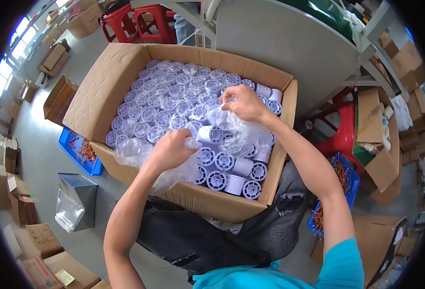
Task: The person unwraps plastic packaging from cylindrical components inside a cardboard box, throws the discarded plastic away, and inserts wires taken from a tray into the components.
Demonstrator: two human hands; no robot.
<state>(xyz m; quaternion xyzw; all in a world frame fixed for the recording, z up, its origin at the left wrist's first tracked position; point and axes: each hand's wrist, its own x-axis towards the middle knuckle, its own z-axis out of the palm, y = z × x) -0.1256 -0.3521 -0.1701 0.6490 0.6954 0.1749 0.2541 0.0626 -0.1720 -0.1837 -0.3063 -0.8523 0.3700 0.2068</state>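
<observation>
A large open cardboard box [212,200] stands before my knees, filled with pale purple plastic spools [216,180]. Clear plastic film [176,173] lies over many of them and bunches up towards the near side. My left hand [175,148] is closed on a gathered part of the film above the box's near half. Further right, my right hand [245,102] pinches another part of the film over the spools. At the near right the spools show uncovered, some upright and some on their sides.
Blue trays [96,167] with reddish-brown pieces sit at both sides. A metal bin [77,202] is on the floor at left. Red stools [160,26] stand behind the box, beside a grey machine panel [280,53]. Another open carton [383,164] is at right.
</observation>
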